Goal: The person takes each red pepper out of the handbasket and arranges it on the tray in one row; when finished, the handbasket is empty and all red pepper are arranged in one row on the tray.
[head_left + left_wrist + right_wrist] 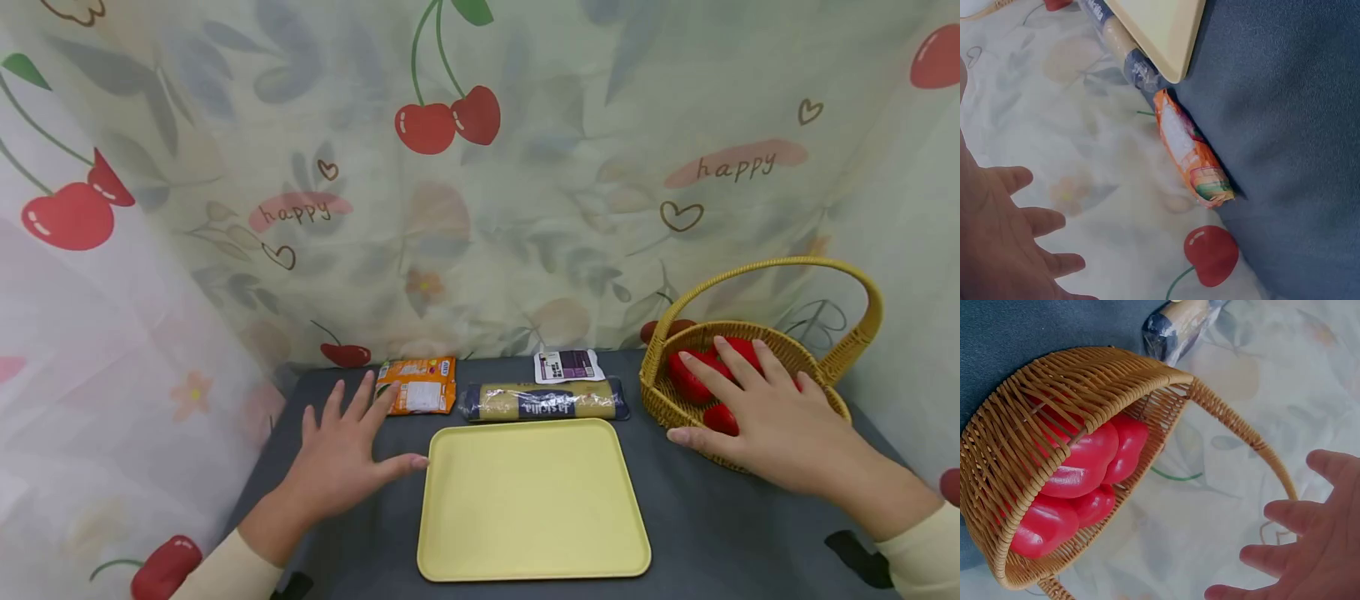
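My left hand point(337, 462) hovers with fingers spread just left of the yellow tray point(534, 500), its thumb tip overlapping the tray's edge in the head view. Beyond its fingertips lies an orange snack packet point(423, 392), also in the left wrist view. My right hand point(787, 429) is spread above the wicker basket point(1079, 369) and holds nothing. Inside the basket lie several red bell peppers point(1082, 465), partly hidden by that hand in the head view. The right wrist view shows the fingers apart from the peppers, near the basket's arched handle point(1235, 422).
Behind the tray lies a long clear-wrapped pasta pack point(547, 402) with a dark blue label. A small white and purple pouch point(568, 367) sits behind it against the curtain point(525, 233). Dark grey cloth point(720, 533) covers the table, and printed curtains close in the back and sides.
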`<state>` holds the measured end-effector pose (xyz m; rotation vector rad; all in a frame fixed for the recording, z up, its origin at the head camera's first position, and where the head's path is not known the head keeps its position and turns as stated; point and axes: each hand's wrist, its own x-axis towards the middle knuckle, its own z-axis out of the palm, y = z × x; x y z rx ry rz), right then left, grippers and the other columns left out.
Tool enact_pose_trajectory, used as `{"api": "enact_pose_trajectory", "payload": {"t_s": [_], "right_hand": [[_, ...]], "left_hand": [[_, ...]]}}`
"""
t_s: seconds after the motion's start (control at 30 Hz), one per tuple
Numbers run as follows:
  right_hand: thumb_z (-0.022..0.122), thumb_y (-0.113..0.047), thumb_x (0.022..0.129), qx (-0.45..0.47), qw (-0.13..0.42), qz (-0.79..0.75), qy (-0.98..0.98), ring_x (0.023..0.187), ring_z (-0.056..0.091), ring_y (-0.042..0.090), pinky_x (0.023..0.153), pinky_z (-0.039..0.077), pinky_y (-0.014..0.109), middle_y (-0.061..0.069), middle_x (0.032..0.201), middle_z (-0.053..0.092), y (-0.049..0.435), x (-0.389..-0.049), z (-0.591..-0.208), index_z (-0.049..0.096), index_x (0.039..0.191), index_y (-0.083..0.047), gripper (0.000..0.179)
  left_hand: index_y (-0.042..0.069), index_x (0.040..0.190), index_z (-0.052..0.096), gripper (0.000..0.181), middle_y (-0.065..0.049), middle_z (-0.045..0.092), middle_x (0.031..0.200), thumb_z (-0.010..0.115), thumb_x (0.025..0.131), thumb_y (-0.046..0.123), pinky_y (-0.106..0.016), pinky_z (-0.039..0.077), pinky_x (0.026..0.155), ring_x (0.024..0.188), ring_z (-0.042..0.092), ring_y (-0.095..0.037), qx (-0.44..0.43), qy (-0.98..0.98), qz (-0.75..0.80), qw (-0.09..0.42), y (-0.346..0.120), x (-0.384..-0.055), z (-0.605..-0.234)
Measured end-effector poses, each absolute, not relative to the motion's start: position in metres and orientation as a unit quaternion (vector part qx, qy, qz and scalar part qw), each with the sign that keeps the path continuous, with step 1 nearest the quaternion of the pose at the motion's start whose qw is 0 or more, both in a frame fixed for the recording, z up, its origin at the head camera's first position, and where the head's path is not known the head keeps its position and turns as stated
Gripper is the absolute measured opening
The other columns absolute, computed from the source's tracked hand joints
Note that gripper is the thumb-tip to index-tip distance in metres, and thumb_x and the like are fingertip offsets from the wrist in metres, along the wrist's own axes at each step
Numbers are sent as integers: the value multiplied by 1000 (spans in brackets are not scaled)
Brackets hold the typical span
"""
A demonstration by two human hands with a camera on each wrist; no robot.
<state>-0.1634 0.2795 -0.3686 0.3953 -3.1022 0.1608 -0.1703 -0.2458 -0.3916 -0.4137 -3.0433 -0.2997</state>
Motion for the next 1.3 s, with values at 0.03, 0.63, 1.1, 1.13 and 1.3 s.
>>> {"api": "enact_pose_trajectory", "payload": {"t_s": [0.03, 0.63, 1.1, 1.13, 1.3], "right_hand": [[50, -91, 91, 125, 6, 56, -991, 153, 9, 66, 105, 18, 93, 30, 176, 14, 280, -164, -368, 27, 175, -18, 114], [55, -25, 114, 173, 87, 342, -919, 150, 22, 65, 116, 10, 86, 36, 169, 26, 331, -180, -375, 23, 172, 0, 71], [26, -28, 119, 141, 68, 461, -874, 141, 24, 68, 116, 32, 58, 38, 165, 23, 361, -185, -414, 10, 176, -9, 62], [24, -31, 119, 134, 63, 463, -874, 140, 26, 66, 108, 38, 51, 37, 164, 24, 363, -186, -418, 9, 176, -11, 62], [23, -34, 119, 113, 51, 470, -874, 142, 32, 50, 88, 42, 24, 34, 161, 29, 370, -191, -436, 11, 175, -7, 64]], "left_hand": [[21, 174, 34, 116, -18, 16, 179, 56, 86, 94, -91, 6, 110, 159, 8, -58, -135, -985, -99, 31, -246, -171, -392], [19, 174, 32, 95, -13, 20, 179, 74, 99, 59, -90, 18, 109, 157, 20, -56, -163, -957, -234, 59, -252, -176, -425], [23, 177, 22, 72, -12, 24, 178, 58, 114, 24, -78, 25, 119, 159, 25, -47, -157, -847, -505, 47, -253, -177, -475], [23, 177, 21, 71, -12, 23, 178, 56, 115, 20, -77, 27, 118, 159, 25, -46, -164, -830, -531, 45, -252, -177, -479], [22, 177, 17, 64, -18, 22, 177, 43, 118, 24, -79, 26, 117, 157, 27, -51, -147, -774, -616, 18, -244, -175, -496]]}}
